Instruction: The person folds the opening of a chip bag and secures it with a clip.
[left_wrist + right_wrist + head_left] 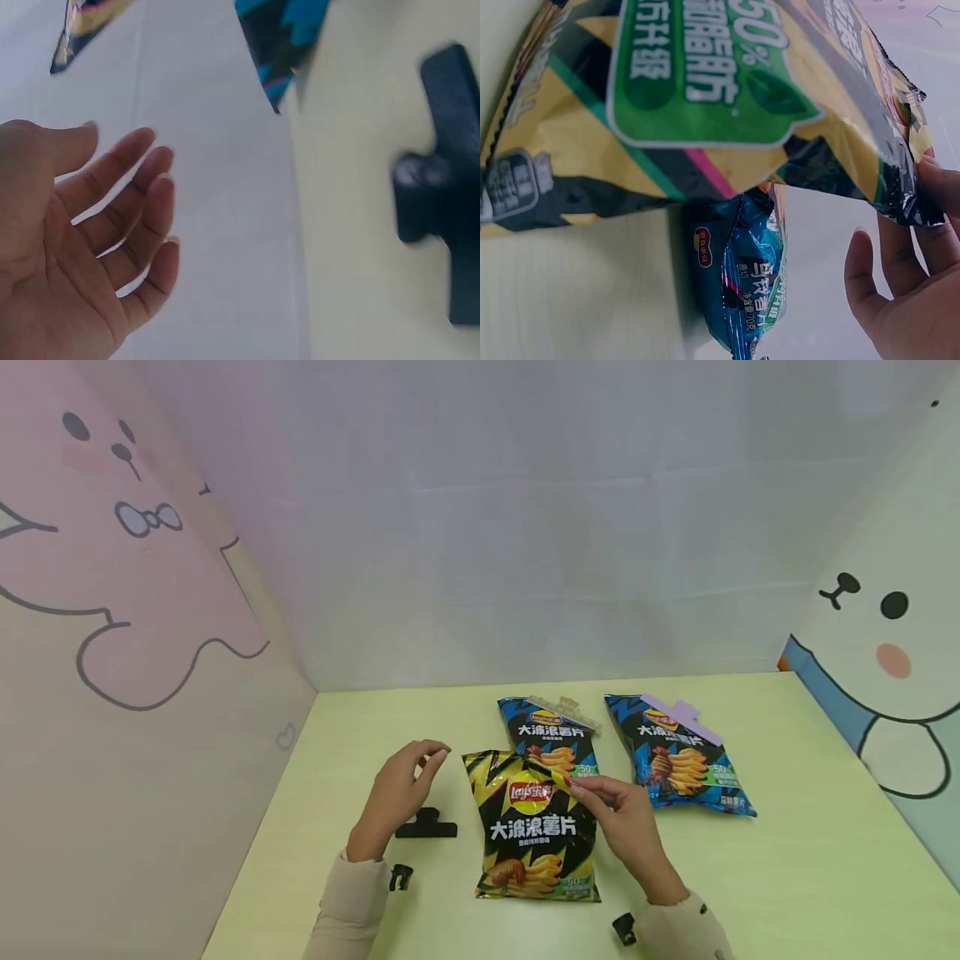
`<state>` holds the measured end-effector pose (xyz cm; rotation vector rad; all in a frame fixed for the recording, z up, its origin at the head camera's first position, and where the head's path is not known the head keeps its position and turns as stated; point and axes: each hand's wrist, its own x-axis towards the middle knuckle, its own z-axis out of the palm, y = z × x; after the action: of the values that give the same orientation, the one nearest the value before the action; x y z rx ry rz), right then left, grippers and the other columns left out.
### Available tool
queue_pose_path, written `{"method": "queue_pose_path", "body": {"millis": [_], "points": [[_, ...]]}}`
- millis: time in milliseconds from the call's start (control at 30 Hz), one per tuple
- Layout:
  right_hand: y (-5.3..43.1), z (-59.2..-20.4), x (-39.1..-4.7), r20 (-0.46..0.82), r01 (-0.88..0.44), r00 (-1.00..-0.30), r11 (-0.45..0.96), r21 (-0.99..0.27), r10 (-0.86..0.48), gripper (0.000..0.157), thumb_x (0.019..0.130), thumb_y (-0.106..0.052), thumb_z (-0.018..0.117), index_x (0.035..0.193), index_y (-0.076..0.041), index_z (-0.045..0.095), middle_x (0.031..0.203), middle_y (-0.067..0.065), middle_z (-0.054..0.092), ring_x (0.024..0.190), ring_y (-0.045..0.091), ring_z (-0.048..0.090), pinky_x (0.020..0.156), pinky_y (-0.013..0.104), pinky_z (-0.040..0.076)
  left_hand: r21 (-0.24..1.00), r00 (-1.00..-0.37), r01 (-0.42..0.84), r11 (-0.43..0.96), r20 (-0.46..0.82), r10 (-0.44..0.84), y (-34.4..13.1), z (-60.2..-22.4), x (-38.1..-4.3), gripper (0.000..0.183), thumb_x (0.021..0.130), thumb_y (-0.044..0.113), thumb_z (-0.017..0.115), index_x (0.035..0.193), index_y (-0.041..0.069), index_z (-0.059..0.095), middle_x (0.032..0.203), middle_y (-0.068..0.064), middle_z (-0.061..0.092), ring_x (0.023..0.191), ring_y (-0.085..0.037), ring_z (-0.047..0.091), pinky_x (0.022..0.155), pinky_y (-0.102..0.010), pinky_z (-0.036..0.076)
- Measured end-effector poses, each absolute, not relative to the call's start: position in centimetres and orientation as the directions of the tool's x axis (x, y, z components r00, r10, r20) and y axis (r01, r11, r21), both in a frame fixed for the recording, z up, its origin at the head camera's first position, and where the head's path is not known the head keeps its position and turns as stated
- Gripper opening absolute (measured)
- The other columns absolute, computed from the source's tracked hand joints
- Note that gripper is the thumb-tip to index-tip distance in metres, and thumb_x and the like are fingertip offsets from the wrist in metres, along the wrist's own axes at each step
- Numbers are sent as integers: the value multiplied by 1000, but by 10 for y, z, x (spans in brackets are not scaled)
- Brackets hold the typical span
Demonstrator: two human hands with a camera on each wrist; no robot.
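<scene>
A yellow and black bag of potato chips [536, 827] stands out in the middle of the table, its top right corner pinched between the thumb and fingers of my right hand [626, 822]. The right wrist view shows that chip bag [705, 165] close up, with the right hand [922, 277] at its crumpled top edge. My left hand [401, 789] is in the air left of the bag, fingers loosely bent and holding nothing. Just below it on the table lies a black clip [426, 824]. In the left wrist view, the black clip [450, 180] is right of the left hand [97, 232].
Behind the yellow bag lies a blue chip bag [551, 731] with a beige clip [566, 712] across its top. Another blue chip bag [682, 760] with a purple clip [684, 717] lies to the right. White curtain walls [555, 568] border the pale yellow table [810, 827].
</scene>
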<state>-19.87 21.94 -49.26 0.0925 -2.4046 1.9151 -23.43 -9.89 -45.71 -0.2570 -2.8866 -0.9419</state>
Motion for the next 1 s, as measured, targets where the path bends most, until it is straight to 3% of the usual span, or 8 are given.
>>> {"method": "queue_pose_path", "body": {"millis": [267, 467, 800, 1000], "points": [[219, -496, -198, 104, -104, -995, 207, -973, -12, 17, 94, -16, 71, 107, -7, 78, 106, 15, 78, 89, -5, 70, 79, 17, 55, 485, -995, 54, 873, -52, 91, -138, -481, -220, 30, 93, 26, 73, 120, 15, 70, 123, -8, 69, 105, -30, 67, 85, -48, 55], [219, -498, -197, 103, -105, -994, 196, -975, -21, 17, 94, -14, 71, 107, -7, 78, 105, 15, 78, 90, -5, 70, 81, 17, 56, 461, -972, -9, 887, -211, 99, -153, -493, -211, 38, 82, 26, 84, 116, 15, 72, 125, -10, 68, 107, -31, 66, 87, -50, 54], [219, -497, -195, 60, -60, -998, 183, -981, -9, 18, 94, -15, 71, 108, -6, 78, 106, 15, 78, 90, -4, 70, 81, 17, 55, 470, -975, -41, 882, -210, 67, -154, -512, -206, 38, 74, 19, 89, 109, 16, 73, 113, -4, 71, 100, -24, 65, 86, -46, 53], [220, -496, -195, 75, -75, -997, 186, -980, -9, 18, 94, -15, 70, 109, -7, 78, 106, 14, 78, 92, -4, 70, 82, 16, 55, 509, -983, -25, 861, -168, 71, -152, -516, -208, 17, 83, 18, 82, 96, 16, 72, 98, -1, 72, 88, -17, 64, 76, -37, 52]]}}
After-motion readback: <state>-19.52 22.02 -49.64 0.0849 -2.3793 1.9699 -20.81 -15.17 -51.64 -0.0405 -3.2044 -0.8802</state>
